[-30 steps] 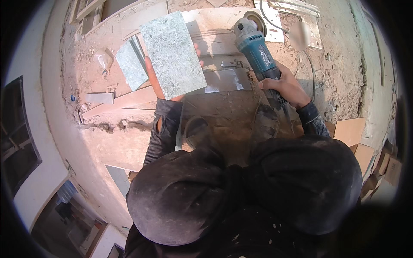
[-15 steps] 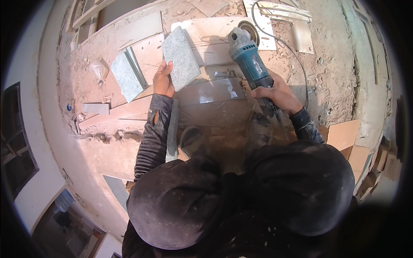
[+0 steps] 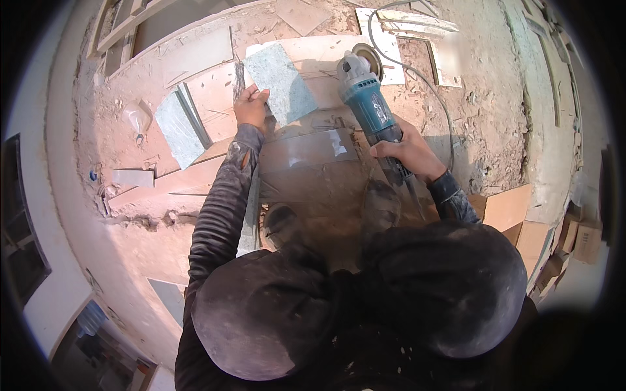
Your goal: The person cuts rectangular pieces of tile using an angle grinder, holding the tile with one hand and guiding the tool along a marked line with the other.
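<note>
In my left hand (image 3: 250, 107) is a grey-green stone tile (image 3: 282, 85), gripped at its lower left edge with the thumb on the near face. The tile is tilted, and its dark, rough side edge shows beside my fingers. My right hand (image 3: 407, 150) is wrapped round the dark rear handle of a teal angle grinder (image 3: 369, 104). The grinder points away from me, with its silver head and round disc (image 3: 369, 60) at the far end. A gap separates the disc from the tile. Whether the disc spins cannot be made out.
More greenish tiles (image 3: 179, 127) lean at the left, near a clear plastic bottle piece (image 3: 137, 120). A grey cable (image 3: 438, 88) curves past the grinder's right. A brown board (image 3: 303, 150) lies before my shoes. Cardboard boxes (image 3: 508, 207) stand at the right; wooden frames (image 3: 124, 39) lie far left.
The tile in my left hand has turned, so its flat face catches more light and its left side edge shows. The whole view has shifted slightly; the grinder stays in my right hand.
</note>
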Demonstrator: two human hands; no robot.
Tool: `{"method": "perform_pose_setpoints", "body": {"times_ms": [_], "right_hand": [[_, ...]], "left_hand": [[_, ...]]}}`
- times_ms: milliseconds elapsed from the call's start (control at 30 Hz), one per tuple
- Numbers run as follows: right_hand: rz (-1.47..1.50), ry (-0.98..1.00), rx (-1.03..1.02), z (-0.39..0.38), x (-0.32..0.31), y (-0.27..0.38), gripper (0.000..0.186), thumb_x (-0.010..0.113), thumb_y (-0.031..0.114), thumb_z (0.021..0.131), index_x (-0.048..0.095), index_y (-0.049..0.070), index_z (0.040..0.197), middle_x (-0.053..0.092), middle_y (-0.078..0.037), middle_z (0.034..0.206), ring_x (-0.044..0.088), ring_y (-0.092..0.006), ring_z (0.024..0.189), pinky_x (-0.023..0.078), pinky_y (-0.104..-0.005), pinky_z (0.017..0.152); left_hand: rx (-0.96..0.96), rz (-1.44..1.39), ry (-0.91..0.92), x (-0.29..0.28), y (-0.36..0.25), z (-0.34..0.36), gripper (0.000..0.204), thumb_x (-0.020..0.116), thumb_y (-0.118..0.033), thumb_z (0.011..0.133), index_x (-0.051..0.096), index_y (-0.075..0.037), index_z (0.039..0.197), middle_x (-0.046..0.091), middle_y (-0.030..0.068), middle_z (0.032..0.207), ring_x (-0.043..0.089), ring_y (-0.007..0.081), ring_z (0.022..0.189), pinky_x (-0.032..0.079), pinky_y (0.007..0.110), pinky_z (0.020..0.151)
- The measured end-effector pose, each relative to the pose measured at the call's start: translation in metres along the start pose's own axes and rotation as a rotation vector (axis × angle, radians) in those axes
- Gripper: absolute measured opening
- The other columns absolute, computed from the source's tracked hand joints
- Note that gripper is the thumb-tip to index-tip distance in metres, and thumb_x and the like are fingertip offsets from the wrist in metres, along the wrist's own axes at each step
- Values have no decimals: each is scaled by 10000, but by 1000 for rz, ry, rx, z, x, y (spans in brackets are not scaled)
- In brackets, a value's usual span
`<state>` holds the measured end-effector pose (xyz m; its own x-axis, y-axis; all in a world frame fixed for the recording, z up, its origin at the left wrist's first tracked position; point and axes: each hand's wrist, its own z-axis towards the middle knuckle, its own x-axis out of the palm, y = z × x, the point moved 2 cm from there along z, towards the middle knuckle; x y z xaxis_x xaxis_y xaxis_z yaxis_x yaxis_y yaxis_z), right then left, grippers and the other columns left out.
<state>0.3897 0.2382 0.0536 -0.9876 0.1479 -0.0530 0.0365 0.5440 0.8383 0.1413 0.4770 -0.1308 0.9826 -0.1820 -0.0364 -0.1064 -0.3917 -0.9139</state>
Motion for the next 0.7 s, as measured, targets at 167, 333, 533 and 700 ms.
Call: {"method": "perform_pose_setpoints", "body": {"times_ms": [167, 333, 533, 700], "right_hand": [[-26, -3, -10, 2, 2, -1, 509, 751, 142, 737, 561, 18, 1193, 583, -7, 905, 552, -105, 830, 466, -267, 766], [-27, 25, 13, 3, 3, -3, 533, 754, 138, 740, 555, 17, 1219, 595, -14, 920, 567, -107, 842, 478, -267, 776], [5, 53, 6, 4, 12, 5, 651, 785, 177, 727, 523, 9, 1298, 617, -56, 1015, 577, -132, 908, 484, -286, 823], [-179, 29, -82, 28, 32, -12, 710, 797, 215, 716, 502, -18, 1317, 617, -98, 1079, 580, -173, 978, 479, -320, 874]], "left_hand": [[215, 464, -66, -10, 11, 7, 296, 753, -121, 794, 711, 65, 1020, 708, 111, 758, 646, 167, 671, 518, 269, 655], [117, 405, 17, -7, -6, -11, 233, 664, -43, 873, 691, 58, 1081, 692, 71, 825, 651, 135, 680, 560, 275, 607], [1, 309, 10, -12, -4, -73, 237, 699, -171, 880, 722, 53, 954, 719, 102, 764, 653, 129, 630, 527, 268, 607], [-219, 54, 184, -3, 43, -90, 286, 676, -224, 941, 671, 48, 1028, 713, 93, 891, 674, 147, 759, 549, 262, 670]]}}
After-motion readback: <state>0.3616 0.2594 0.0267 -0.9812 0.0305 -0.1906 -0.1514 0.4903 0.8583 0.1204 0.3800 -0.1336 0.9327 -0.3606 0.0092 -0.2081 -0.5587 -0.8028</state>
